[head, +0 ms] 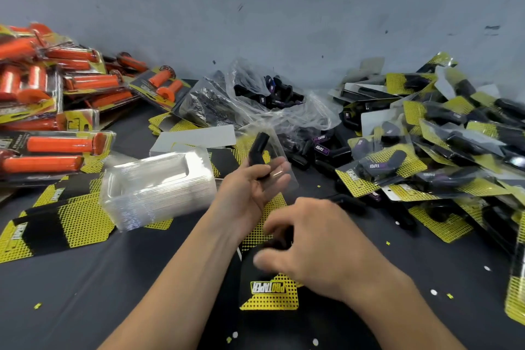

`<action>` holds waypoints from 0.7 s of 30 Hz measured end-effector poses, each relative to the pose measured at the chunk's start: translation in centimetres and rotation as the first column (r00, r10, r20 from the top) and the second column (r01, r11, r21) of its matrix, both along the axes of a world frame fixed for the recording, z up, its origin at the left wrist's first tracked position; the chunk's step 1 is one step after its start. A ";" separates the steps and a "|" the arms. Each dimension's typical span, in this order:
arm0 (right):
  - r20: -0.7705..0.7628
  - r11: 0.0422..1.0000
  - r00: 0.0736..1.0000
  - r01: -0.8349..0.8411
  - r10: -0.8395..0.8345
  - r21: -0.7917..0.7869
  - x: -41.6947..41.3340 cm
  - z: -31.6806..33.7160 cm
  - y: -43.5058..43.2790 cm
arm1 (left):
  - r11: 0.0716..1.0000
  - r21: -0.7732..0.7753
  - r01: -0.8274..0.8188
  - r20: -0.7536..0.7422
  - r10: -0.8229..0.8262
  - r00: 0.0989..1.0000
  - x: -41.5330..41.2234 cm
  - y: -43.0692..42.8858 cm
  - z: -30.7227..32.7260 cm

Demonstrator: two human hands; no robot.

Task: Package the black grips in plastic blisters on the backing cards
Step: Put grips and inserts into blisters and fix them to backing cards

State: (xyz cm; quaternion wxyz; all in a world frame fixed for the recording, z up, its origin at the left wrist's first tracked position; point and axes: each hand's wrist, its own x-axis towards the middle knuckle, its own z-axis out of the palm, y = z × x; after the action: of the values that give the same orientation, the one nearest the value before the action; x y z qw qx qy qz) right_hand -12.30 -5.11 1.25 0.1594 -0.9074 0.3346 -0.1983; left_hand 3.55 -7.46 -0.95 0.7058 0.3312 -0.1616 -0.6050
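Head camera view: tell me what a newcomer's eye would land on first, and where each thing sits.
The bright orange grips in sealed packs, heaped at far left, catch the eye first. At centre, the left hand holds up a black grip in a clear blister, while the right hand rests on a yellow-and-black backing card. A stack of empty clear blisters sits left of the hands, and packed black grips pile up at right.

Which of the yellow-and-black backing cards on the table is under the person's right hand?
The backing card nearest the camera, with its logo facing up, lies under the right hand. The other loose cards lie untouched further left and beyond.
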 end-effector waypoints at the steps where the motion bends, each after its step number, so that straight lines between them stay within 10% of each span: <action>1: -0.118 0.999 0.992 -0.034 0.034 0.001 0.3 -0.1 0.2 | 1.000 -0.003 -0.016 -0.022 0.016 1.000 0.3 0.1 0.1; 7: -0.506 0.975 0.856 -0.191 0.110 -0.112 -0.5 0.2 0.4 | 0.998 -0.017 -0.056 -0.001 0.056 0.998 1.2 0.5 0.5; 13: -0.049 0.908 0.992 -0.090 0.120 0.408 -1.6 1.5 -1.0 | 0.997 0.024 -0.078 0.045 0.077 0.996 1.3 0.6 0.3; 17: 0.054 0.942 0.998 0.020 -0.040 0.334 -2.2 1.4 -1.4 | 0.996 0.023 -0.087 0.053 0.085 0.995 1.3 0.4 0.2; 21: -0.254 0.994 0.967 -0.007 0.034 0.105 -0.3 0.4 0.5 | 0.996 0.019 -0.087 0.059 0.086 0.995 1.3 0.3 0.1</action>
State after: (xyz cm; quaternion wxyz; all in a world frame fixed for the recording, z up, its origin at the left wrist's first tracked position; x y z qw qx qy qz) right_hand -12.63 -4.57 1.63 0.1637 -0.9192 0.3529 -0.0603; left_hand 4.88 -7.18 -0.87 0.7228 0.3628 -0.1611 -0.5656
